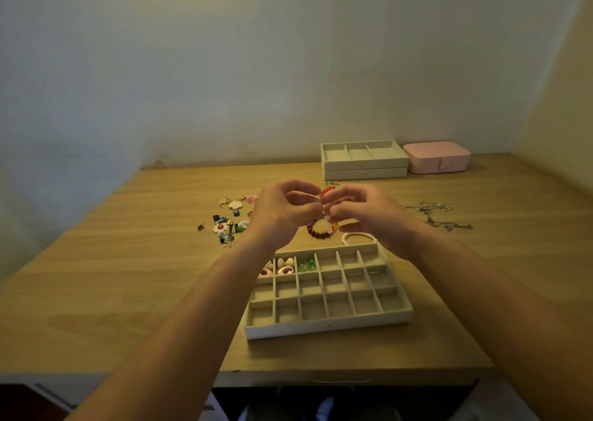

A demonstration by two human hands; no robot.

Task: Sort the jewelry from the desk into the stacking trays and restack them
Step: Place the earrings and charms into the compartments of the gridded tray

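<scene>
over desk (128, 276), both hands' (282, 210) (365, 215) grip pinches red charm (326, 191) between fingertips.

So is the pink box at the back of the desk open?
No, the pink box sits with its lid down, to the right of the stacked trays.

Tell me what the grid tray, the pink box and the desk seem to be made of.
Grid tray: looks lined with matte grey-beige velvet or felt, no glare; core unclear. Pink box: smooth, softly sheened, likely faux leather or plastic. Desk: light wood grain, probably laminate, given the even pattern.
</scene>
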